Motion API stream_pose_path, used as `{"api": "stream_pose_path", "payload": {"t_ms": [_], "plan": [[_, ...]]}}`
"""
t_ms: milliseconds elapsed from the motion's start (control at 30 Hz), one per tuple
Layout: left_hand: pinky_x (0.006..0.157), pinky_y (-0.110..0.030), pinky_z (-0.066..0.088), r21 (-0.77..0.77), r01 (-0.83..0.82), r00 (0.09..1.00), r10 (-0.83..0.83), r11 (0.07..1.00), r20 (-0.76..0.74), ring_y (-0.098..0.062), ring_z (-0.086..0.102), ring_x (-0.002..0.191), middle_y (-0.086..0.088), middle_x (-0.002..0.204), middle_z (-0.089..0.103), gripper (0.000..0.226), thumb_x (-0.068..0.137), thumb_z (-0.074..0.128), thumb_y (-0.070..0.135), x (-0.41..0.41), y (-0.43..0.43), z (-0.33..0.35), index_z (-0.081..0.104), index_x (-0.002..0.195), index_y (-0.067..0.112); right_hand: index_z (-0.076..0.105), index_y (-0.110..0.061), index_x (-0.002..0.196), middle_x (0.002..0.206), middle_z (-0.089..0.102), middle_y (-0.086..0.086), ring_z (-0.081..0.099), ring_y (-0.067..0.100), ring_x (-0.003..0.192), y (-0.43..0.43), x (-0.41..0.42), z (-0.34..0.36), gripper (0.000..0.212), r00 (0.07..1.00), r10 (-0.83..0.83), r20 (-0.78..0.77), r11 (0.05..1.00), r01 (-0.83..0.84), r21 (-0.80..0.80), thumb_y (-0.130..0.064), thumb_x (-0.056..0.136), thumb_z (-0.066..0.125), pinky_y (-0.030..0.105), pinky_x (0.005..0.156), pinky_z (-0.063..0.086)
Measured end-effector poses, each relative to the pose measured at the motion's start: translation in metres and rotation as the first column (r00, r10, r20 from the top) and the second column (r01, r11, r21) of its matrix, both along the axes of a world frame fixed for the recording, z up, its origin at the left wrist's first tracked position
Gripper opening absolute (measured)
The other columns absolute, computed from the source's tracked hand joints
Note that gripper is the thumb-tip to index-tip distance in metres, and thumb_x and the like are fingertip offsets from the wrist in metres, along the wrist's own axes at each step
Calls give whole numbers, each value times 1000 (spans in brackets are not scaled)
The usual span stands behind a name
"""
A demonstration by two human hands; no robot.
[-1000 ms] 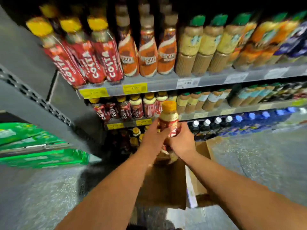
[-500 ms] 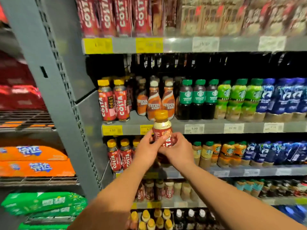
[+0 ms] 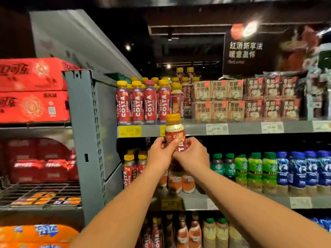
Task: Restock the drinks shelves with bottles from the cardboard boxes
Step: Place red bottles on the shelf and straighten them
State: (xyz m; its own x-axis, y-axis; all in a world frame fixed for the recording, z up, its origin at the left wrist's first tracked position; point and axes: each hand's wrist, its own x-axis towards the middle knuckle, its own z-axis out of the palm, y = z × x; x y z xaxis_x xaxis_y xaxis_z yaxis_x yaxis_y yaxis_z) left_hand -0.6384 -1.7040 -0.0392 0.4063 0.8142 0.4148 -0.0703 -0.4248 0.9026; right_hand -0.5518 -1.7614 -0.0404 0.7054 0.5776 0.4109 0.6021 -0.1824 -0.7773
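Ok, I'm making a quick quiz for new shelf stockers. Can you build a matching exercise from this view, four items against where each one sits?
Items:
1. Yellow-capped Costa bottle
2. Red cola cases
3. Green-capped bottles
4. Brown cartons

Places:
A. Top shelf, right of the Costa row
B. Neighbouring rack at the far left
C. Held by the left hand and right hand, in front of the top shelf edge
D. Second shelf down, beside the blue bottles

Pairs: 1-C, 2-B, 3-D, 4-A
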Motion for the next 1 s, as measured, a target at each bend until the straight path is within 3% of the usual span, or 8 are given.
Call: {"api": "stream_pose_path", "payload": {"t_ms": [100, 167, 233, 300, 433, 567, 1000], "plan": [[82, -31, 50, 30, -24, 999, 25, 999, -33, -17, 63, 94, 1, 100, 67, 34, 88, 57, 48, 0, 16, 30, 60, 108, 20, 57, -24, 97, 94, 67, -3, 64, 19, 87, 13, 0, 30, 45, 1000, 0, 10, 1000, 0, 22, -46, 64, 77, 33, 75, 53], [91, -40, 49, -3, 30, 999, -30, 1000, 21, -19, 62, 97, 2, 99, 67, 29, 94, 48, 49, 2, 27, 51, 61, 100, 24, 57, -23, 100, 94, 66, -5, 64, 17, 87, 22, 1, 51, 53, 1000, 10, 10, 997, -10, 70, -50, 60, 80, 33, 74, 53], [84, -39, 49, -42, 91, 992, -87, 995, 87, -17, 58, 91, 6, 90, 62, 29, 97, 38, 49, 5, 32, 73, 55, 94, 27, 56, -22, 100, 94, 65, -6, 63, 16, 87, 28, 5, 74, 54, 1000, 4, 25, 993, -7, 121, -49, 61, 82, 30, 68, 49], [75, -37, 46, -64, 138, 988, -133, 988, 73, -18, 54, 91, 3, 95, 59, 37, 97, 31, 54, 9, 38, 91, 53, 105, 26, 55, -22, 99, 94, 64, -6, 62, 16, 86, 36, 13, 96, 51, 999, -18, 34, 985, 12, 174, -45, 63, 83, 30, 70, 49], [83, -38, 46, -97, 235, 972, -234, 967, 23, -24, 52, 113, -6, 128, 54, 60, 95, 23, 60, 17, 52, 116, 47, 134, 21, 55, -20, 102, 96, 66, -4, 63, 18, 88, 56, 35, 133, 53, 995, -97, 30, 970, 88, 226, -44, 64, 83, 38, 79, 54], [104, -47, 36, -129, 304, 952, -305, 944, 10, -31, 43, 130, -12, 143, 45, 64, 96, 19, 58, 23, 69, 132, 38, 142, 17, 55, -21, 104, 97, 66, -2, 64, 20, 89, 76, 51, 150, 56, 990, -144, -3, 957, 140, 255, -44, 63, 84, 40, 80, 54], [105, -41, 38, -237, 429, 903, -410, 872, 126, -33, 39, 135, -18, 149, 36, 72, 94, 24, 60, 59, 112, 121, 34, 146, 12, 55, -19, 106, 104, 66, 0, 64, 21, 93, 127, 75, 136, 60, 967, -251, 53, 959, 241, 152, -52, 64, 81, 31, 72, 49]]}}
